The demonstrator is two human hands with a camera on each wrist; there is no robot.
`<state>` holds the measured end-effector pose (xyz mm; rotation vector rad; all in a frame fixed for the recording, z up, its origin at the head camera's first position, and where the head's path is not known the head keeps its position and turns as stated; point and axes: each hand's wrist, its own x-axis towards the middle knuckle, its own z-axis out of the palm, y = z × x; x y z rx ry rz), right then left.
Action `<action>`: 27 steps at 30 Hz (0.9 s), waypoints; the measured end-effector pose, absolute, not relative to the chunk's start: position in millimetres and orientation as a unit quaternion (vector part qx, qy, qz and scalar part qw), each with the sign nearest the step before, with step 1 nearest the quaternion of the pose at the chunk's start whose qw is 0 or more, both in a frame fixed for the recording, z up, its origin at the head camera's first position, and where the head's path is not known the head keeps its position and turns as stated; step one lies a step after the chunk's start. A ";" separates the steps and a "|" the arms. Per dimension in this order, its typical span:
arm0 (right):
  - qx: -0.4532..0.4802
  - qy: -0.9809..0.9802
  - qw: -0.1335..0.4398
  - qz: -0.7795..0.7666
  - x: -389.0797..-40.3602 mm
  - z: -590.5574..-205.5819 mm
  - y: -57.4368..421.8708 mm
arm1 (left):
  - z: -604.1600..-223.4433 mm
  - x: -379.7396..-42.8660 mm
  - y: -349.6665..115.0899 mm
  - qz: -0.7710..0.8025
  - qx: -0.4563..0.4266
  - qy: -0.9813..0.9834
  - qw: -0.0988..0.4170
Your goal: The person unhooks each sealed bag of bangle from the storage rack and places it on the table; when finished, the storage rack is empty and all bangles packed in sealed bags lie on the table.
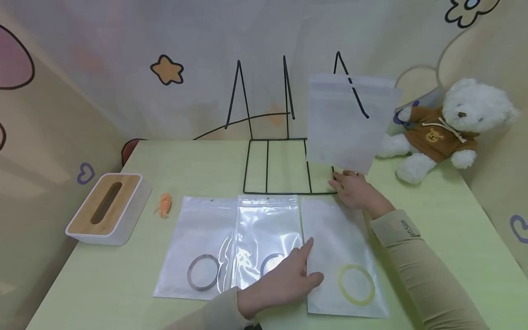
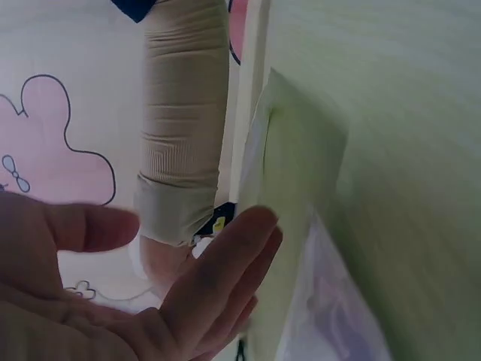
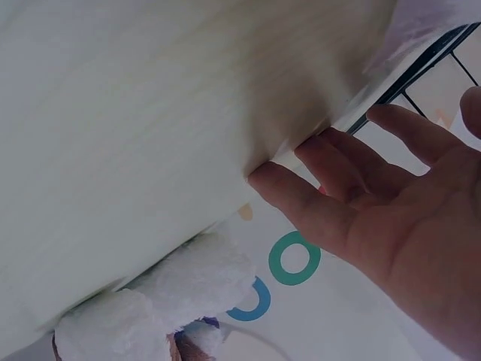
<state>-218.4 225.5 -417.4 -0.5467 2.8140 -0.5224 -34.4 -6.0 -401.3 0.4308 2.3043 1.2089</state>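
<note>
Left hand, relaxed and empty, is over the left edge of a flat frosted plastic pouch on the pale green surface. Right hand, fingers loosely extended, seems empty beside the black wire rack. Pouch is probably light, slippery, bendable; its top edge suits pinching.

From up behind the left grip and right grip, the head camera looks forward, down the bench; each wrist camera sits close in, tilted sideways; head and right-wrist views share the bear beyond the right grip.
</note>
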 end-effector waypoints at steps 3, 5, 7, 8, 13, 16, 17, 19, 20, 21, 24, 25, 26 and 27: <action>-0.190 0.960 0.115 -0.173 -219.5 -417.9 225.9 | -398.6 -32.3 -5.1 0.330 0.203 0.900 0.200; -0.190 0.959 0.117 -0.172 -220.0 -418.3 226.5 | -398.0 -31.3 -3.6 0.262 0.231 0.923 0.159; -0.191 0.959 0.116 -0.175 -219.9 -418.2 226.9 | -398.9 -31.9 -1.6 0.191 0.269 0.937 0.114; -0.193 0.959 0.113 -0.176 -219.5 -418.2 226.8 | -400.0 -32.7 -0.3 0.158 0.290 0.939 0.094; -0.194 0.960 0.102 -0.173 -218.1 -418.3 226.7 | -409.4 -37.7 6.2 0.024 0.387 0.920 0.067; -0.191 0.961 0.099 -0.175 -217.5 -418.6 226.8 | -415.3 -38.6 9.8 -0.019 0.407 0.908 0.093; -0.190 0.961 0.098 -0.177 -217.1 -418.5 226.6 | -416.9 -38.9 10.9 -0.026 0.408 0.907 0.098; -0.188 0.961 0.095 -0.179 -216.7 -418.3 226.3 | -419.7 -39.7 13.2 -0.040 0.407 0.907 0.100; -0.187 0.961 0.094 -0.179 -216.8 -418.3 226.2 | -420.5 -40.0 14.1 -0.045 0.404 0.908 0.099; -0.187 0.962 0.092 -0.178 -216.9 -418.3 226.1 | -421.3 -40.7 14.9 -0.045 0.401 0.910 0.097; -0.186 0.962 0.091 -0.175 -217.4 -418.0 225.7 | -421.8 -43.3 15.7 -0.040 0.393 0.913 0.104; -0.185 0.963 0.092 -0.173 -217.6 -418.2 225.8 | -421.7 -44.1 15.7 -0.037 0.391 0.913 0.109; -0.184 0.963 0.093 -0.172 -217.9 -418.3 226.0 | -421.5 -44.9 15.5 -0.032 0.390 0.913 0.114; -0.184 0.964 0.094 -0.170 -218.3 -418.5 226.2 | -421.4 -45.8 15.2 -0.026 0.388 0.913 0.119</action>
